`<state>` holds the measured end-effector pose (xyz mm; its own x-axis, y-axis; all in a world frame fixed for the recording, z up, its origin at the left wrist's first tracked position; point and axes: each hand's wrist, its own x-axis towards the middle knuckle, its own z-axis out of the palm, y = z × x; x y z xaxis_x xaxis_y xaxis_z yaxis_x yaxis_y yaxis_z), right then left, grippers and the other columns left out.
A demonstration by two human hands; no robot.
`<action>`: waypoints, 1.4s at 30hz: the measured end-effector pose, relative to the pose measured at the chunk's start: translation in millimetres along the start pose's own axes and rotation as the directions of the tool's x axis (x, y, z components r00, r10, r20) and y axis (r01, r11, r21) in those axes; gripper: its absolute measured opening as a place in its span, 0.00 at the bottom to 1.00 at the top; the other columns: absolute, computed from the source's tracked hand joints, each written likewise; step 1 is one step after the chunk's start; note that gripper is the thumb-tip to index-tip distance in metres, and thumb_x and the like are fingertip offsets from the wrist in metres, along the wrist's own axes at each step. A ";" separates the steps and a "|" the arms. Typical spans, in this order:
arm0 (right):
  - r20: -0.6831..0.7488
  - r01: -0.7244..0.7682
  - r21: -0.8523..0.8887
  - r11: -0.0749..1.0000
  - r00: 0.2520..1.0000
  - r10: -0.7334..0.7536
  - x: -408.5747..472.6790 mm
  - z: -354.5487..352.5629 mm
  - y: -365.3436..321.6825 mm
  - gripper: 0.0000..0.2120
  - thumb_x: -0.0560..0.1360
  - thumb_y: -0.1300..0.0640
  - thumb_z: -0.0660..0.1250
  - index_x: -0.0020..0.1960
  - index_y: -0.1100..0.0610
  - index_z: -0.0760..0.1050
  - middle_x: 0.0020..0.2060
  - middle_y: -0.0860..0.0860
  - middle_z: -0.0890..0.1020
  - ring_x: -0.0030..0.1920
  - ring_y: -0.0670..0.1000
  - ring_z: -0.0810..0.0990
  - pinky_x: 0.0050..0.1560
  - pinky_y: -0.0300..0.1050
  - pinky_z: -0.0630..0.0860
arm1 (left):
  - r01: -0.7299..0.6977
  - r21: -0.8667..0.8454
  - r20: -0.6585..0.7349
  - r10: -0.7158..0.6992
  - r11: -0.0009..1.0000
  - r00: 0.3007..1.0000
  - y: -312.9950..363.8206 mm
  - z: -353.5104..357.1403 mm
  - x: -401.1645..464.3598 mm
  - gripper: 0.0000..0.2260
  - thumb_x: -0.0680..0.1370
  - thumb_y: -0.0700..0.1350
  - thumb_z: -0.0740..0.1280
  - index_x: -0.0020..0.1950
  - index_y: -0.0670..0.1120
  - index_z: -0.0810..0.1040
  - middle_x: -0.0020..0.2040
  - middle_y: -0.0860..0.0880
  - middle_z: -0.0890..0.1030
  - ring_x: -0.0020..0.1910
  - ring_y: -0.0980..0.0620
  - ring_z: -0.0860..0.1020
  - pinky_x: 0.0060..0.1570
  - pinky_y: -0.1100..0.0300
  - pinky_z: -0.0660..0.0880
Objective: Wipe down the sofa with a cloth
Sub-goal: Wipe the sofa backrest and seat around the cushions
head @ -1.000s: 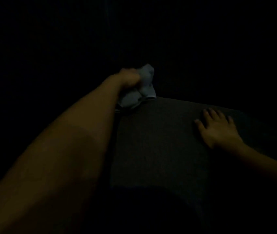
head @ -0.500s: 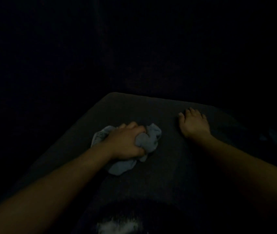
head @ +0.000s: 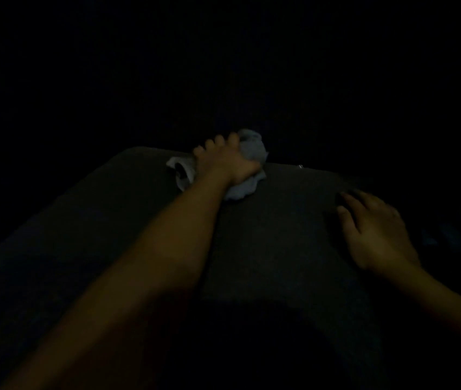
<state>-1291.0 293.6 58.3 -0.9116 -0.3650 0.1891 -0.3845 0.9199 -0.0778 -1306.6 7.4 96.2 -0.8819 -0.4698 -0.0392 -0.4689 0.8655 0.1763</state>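
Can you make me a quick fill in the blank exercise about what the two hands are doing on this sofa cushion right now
1. The left hand grips a crumpled, pale ____ at the far edge of the seat.
2. The right hand rests on the sofa cushion with its fingers ____, holding nothing.
3. Of the two hands, the ____ one reaches farther from the person.

Missing words: cloth; spread; left
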 end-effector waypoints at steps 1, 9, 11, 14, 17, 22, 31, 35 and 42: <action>-0.027 0.000 0.021 1.000 1.000 0.001 1.9 2.0 2.5 0.26 0.80 0.44 0.46 0.73 0.53 0.64 0.72 0.54 0.66 0.72 0.55 0.63 0.72 0.54 0.58 | 0.000 0.023 -0.039 0.001 1.000 0.999 2.7 9.3 7.7 0.41 0.68 0.71 0.60 0.75 0.52 0.55 0.72 0.43 0.64 0.69 0.39 0.64 0.64 0.40 0.60; -0.007 0.020 0.033 0.999 1.000 -0.020 -4.0 -0.7 1.3 0.23 0.80 0.46 0.49 0.70 0.54 0.68 0.70 0.55 0.68 0.69 0.55 0.65 0.70 0.54 0.60 | -0.407 -0.049 0.081 0.410 0.912 0.908 -1.9 7.4 -165.5 0.30 0.61 0.69 0.57 0.58 0.56 0.69 0.56 0.49 0.73 0.56 0.44 0.73 0.58 0.47 0.71; 0.053 -0.020 0.055 0.998 0.998 0.017 -13.0 -10.1 -0.8 0.24 0.80 0.46 0.49 0.70 0.57 0.67 0.70 0.57 0.68 0.69 0.57 0.66 0.70 0.54 0.60 | -0.423 -0.072 0.139 0.430 0.903 0.892 2.5 3.2 -217.8 0.29 0.61 0.68 0.60 0.59 0.58 0.68 0.56 0.51 0.72 0.56 0.46 0.71 0.58 0.48 0.70; 0.109 -0.080 0.195 0.978 0.992 0.059 -37.3 -22.2 5.0 0.27 0.80 0.45 0.50 0.72 0.60 0.64 0.72 0.59 0.65 0.72 0.58 0.62 0.73 0.52 0.57 | -0.348 -0.226 0.242 0.398 0.910 0.885 2.8 -17.7 -224.2 0.22 0.66 0.58 0.71 0.57 0.56 0.71 0.54 0.51 0.76 0.53 0.49 0.75 0.54 0.52 0.74; 0.108 -0.061 0.267 0.962 0.994 0.034 -67.6 -38.1 29.3 0.25 0.81 0.46 0.51 0.72 0.60 0.64 0.72 0.58 0.66 0.71 0.57 0.64 0.72 0.48 0.60 | -0.252 -0.312 0.142 0.308 0.916 0.941 10.3 -39.6 -193.6 0.21 0.64 0.56 0.71 0.53 0.53 0.74 0.52 0.48 0.80 0.51 0.47 0.79 0.51 0.52 0.77; 0.165 0.149 0.123 0.981 0.972 -0.168 -96.3 -43.3 71.8 0.24 0.81 0.46 0.53 0.74 0.53 0.61 0.74 0.51 0.63 0.73 0.51 0.59 0.71 0.44 0.54 | -0.176 -0.519 -0.043 0.180 0.836 0.983 59.6 -53.7 -97.6 0.17 0.70 0.47 0.72 0.57 0.49 0.74 0.55 0.45 0.78 0.53 0.47 0.77 0.55 0.51 0.77; -0.089 0.200 0.189 0.961 0.978 -0.186 -94.3 -10.4 85.3 0.27 0.77 0.43 0.45 0.67 0.52 0.72 0.65 0.50 0.73 0.65 0.54 0.69 0.65 0.47 0.59 | -0.160 -0.206 0.062 0.176 0.965 0.982 104.2 11.4 -64.9 0.24 0.59 0.65 0.66 0.54 0.60 0.77 0.57 0.47 0.79 0.57 0.43 0.77 0.59 0.44 0.74; -0.072 0.147 0.185 0.972 0.988 -0.136 -97.6 -18.2 80.1 0.26 0.78 0.46 0.47 0.69 0.53 0.71 0.67 0.51 0.73 0.66 0.53 0.68 0.67 0.48 0.60 | -0.350 -0.209 0.086 0.373 0.913 0.924 97.8 10.1 -169.1 0.14 0.63 0.54 0.74 0.45 0.56 0.76 0.49 0.52 0.77 0.50 0.51 0.76 0.54 0.54 0.73; -0.003 -0.232 0.190 0.954 0.971 0.237 -129.3 -41.3 86.3 0.20 0.80 0.50 0.51 0.66 0.59 0.71 0.65 0.57 0.73 0.64 0.57 0.70 0.64 0.49 0.65 | -0.410 -0.286 0.349 0.492 0.866 0.797 78.5 -14.5 -270.6 0.21 0.69 0.46 0.73 0.61 0.55 0.76 0.56 0.55 0.76 0.54 0.55 0.75 0.56 0.54 0.74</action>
<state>-1200.4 426.1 67.5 -0.9763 -0.1359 0.1685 -0.1826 0.9350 -0.3040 -1104.1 199.9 134.8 -0.9511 0.1120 -0.2880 -0.0310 0.8927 0.4497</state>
